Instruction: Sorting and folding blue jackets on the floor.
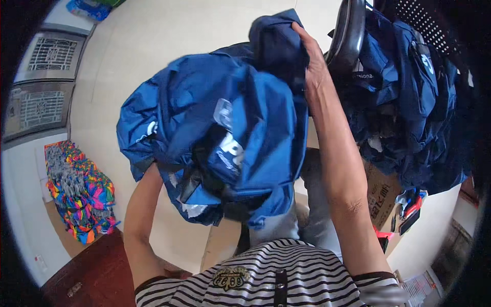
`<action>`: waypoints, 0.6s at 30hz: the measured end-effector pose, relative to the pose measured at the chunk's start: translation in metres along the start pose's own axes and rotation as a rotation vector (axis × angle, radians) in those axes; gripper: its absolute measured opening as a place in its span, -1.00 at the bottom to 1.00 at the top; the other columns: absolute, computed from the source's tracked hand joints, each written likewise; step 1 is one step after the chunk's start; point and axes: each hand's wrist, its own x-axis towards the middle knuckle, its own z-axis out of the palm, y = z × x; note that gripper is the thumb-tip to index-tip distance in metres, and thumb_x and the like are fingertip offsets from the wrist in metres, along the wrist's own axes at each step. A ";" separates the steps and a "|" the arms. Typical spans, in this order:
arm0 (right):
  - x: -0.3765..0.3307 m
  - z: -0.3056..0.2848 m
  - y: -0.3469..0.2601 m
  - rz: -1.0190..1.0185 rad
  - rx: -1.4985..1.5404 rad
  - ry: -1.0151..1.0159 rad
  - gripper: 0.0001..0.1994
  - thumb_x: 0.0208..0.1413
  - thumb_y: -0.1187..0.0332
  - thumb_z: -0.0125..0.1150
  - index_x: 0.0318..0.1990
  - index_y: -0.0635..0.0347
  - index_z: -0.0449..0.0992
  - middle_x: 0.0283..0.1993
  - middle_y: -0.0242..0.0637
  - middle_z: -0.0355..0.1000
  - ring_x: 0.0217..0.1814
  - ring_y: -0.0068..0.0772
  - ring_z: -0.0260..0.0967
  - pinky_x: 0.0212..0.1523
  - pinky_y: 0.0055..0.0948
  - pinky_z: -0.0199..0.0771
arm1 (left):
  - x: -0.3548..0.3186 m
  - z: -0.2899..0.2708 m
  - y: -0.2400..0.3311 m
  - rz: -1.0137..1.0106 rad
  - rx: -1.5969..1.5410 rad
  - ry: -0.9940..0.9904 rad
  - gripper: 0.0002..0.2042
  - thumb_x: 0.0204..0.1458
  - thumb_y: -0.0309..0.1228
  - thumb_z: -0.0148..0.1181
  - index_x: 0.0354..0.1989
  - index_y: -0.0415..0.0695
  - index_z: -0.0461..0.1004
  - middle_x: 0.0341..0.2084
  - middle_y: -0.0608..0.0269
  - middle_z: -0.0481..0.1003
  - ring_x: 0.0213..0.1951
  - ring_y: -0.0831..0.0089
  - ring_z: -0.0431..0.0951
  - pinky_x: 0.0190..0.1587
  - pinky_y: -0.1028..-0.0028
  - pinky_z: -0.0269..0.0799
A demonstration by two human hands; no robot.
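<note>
I hold a crumpled dark blue jacket with white print up in front of my chest. My right hand grips its upper edge at the top centre, fingers closed on the fabric. My left forearm rises from the lower left and my left hand is hidden under the jacket's lower left side near the fold, so its grip cannot be seen. The garment covers most of the middle of the view.
A heap of similar blue garments lies over a black chair at the right. A cardboard box stands below it. Brightly coloured bundles sit on the floor at the left, a dark wooden surface at the lower left.
</note>
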 end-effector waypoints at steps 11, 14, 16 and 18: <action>-0.077 0.070 0.062 -0.223 -1.008 -0.820 -0.75 0.15 0.29 0.02 -0.08 0.15 0.49 -0.43 -0.51 0.41 -0.44 -0.74 0.26 -0.37 -0.67 0.32 | -0.016 0.072 -0.053 0.052 -0.647 0.121 -0.47 0.12 -0.17 -0.10 0.25 -0.06 0.05 0.18 0.22 0.15 0.15 0.35 0.16 0.24 0.33 0.03; -0.089 0.077 0.029 -0.226 -1.092 -0.976 -0.73 0.16 0.32 0.00 -0.03 0.13 0.48 -0.44 -0.59 0.38 -0.43 -0.79 0.21 -0.37 -0.69 0.27 | -0.020 0.078 -0.076 0.075 -0.819 0.164 -0.49 0.14 -0.19 -0.13 0.25 -0.08 0.04 0.19 0.22 0.14 0.15 0.35 0.15 0.24 0.33 0.02; -0.094 0.080 0.006 -0.084 -1.145 -0.893 -0.71 0.17 0.33 -0.01 0.02 0.12 0.45 -0.43 -0.63 0.35 -0.40 -0.81 0.18 -0.35 -0.70 0.23 | -0.010 0.075 -0.096 0.093 -0.935 0.193 -0.50 0.15 -0.21 -0.15 0.25 -0.09 0.04 0.19 0.21 0.13 0.15 0.35 0.15 0.25 0.33 0.01; -0.093 0.079 0.011 -0.105 -1.219 -0.770 -0.70 0.17 0.34 -0.02 0.03 0.12 0.45 -0.42 -0.63 0.34 -0.38 -0.80 0.18 -0.33 -0.72 0.23 | 0.034 0.081 -0.099 0.106 -1.050 0.215 -0.51 0.16 -0.22 -0.17 0.25 -0.10 0.04 0.19 0.21 0.13 0.15 0.35 0.15 0.25 0.33 0.00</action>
